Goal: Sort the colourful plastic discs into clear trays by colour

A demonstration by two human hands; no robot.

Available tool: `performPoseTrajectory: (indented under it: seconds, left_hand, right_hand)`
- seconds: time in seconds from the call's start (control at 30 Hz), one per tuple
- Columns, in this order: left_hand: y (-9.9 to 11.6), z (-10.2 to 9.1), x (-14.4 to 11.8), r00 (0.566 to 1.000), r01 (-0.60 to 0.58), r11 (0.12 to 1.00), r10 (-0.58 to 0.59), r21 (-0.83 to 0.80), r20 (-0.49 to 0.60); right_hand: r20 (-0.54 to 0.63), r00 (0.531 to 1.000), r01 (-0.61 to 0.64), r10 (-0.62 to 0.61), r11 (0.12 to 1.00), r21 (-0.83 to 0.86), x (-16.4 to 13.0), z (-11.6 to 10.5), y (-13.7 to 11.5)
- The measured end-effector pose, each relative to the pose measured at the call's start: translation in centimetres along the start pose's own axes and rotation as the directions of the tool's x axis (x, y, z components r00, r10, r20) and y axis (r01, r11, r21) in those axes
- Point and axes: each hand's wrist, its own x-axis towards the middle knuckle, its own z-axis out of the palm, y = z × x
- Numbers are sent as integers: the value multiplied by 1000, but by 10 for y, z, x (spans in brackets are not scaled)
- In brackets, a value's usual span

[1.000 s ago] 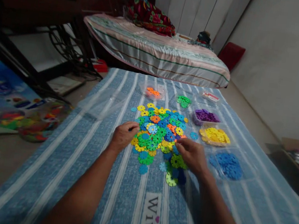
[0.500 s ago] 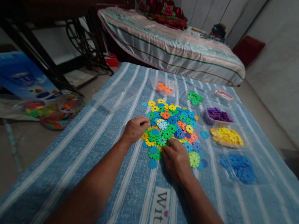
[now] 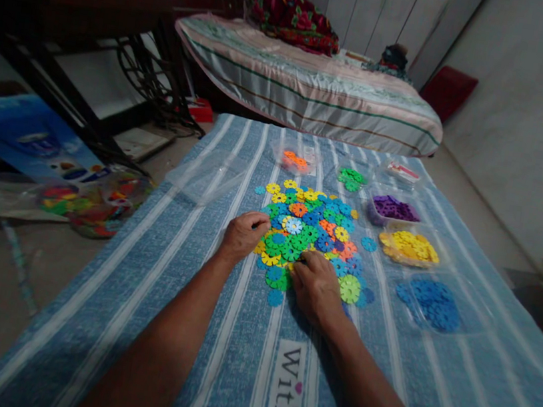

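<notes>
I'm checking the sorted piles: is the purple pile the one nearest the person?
No. The purple pile lies farther away than the yellow pile, and the blue pile is nearest.

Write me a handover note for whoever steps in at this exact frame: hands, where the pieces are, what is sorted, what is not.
Left hand: curled, fingertips at the left edge of the mixed pile of flat plastic snowflake discs on the blue striped cloth; whether it holds a disc cannot be told.
Right hand: palm down on the pile's near edge, grip hidden.
Done: separate groups of blue discs, yellow discs, purple discs, green discs and orange discs lie right of and beyond the pile.
Left: the mixed pile is still large, with several colours in it.
</notes>
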Motion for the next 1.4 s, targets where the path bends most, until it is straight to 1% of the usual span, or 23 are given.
performPoseTrajectory:
  seconds: [0.1,0.2,0.3,0.37,0.43,0.5,0.53,0.57,0.6,0.63,0.67,0.7,0.77,0.8,0.87,0.9,1.0,1.1,1.2,1.4]
  left_hand:
    - [0,0,0,1000,5,1000,-5,-1,3]
    - [-1,0,0,1000,18,1000,-18,-9,5]
    - [-2,0,1,1000,27,999,-27,-20,4]
    - [-2,-1,1,1000,29,999,-29,-22,4]
    - [-2,-1,1,999,32,999,-32,-22,6]
    - [-2,-1,2,999,34,999,-34,-21,6]
    - [-2,-1,2,999,35,999,-35,-21,5]
    - [-2,-1,2,999,35,999,-35,-20,5]
    - [-2,-1,2,999,33,999,-33,-20,4]
    - [-2,-1,1,1000,30,999,-30,-20,3]
    - [-2,-1,1,1000,26,999,-26,-22,3]
    - [-2,-1,1,1000,22,999,-22,-23,2]
    - [-2,-2,1,1000,15,1000,-15,-25,-2]
    - [-1,-2,0,1000,12,1000,-12,-24,-1]
    - [-1,-2,0,1000,10,1000,-10,-17,2]
    - [-1,-2,0,1000,10,1000,-10,-13,3]
    - [-1,-2,0,1000,13,1000,-13,-13,0]
    - [-1,-1,1,1000,15,1000,-15,-24,-8]
    - [-2,-1,1,1000,15,999,-15,-32,-7]
    - [-3,0,1,1000,18,1000,-18,-20,-9]
  right_hand:
    - [-96,995,33,-23,995,99,-1,-1,3]
    - [-203,979,35,-2,987,159,1,-9,9]
    - [-281,958,-9,48,991,137,5,-29,25]
    - [-328,940,-77,92,995,61,8,-48,44]
    - [-401,904,-184,147,981,-57,9,-70,70]
    - [-499,841,-340,212,923,-181,10,-90,95]
    - [-552,799,-418,240,881,-221,9,-98,105]
    - [-588,765,-478,263,844,-243,9,-102,113]
    - [-606,745,-510,280,824,-247,9,-104,117]
    - [-602,744,-513,291,825,-236,8,-102,117]
    - [-573,764,-487,295,847,-214,8,-98,114]
    - [-526,800,-438,289,880,-182,7,-90,108]
    - [-394,886,-306,244,946,-104,7,-72,89]
    - [-330,920,-248,211,966,-73,8,-62,79]
    - [-216,966,-154,142,987,-40,10,-44,62]
    - [-162,981,-118,111,992,-39,12,-37,55]
    - [-16,998,-57,56,996,-62,17,-25,44]
    - [66,996,-51,58,994,-101,20,-19,44]
    - [64,996,-54,63,990,-133,20,-15,46]
    - [36,997,-63,68,989,-133,19,-11,48]
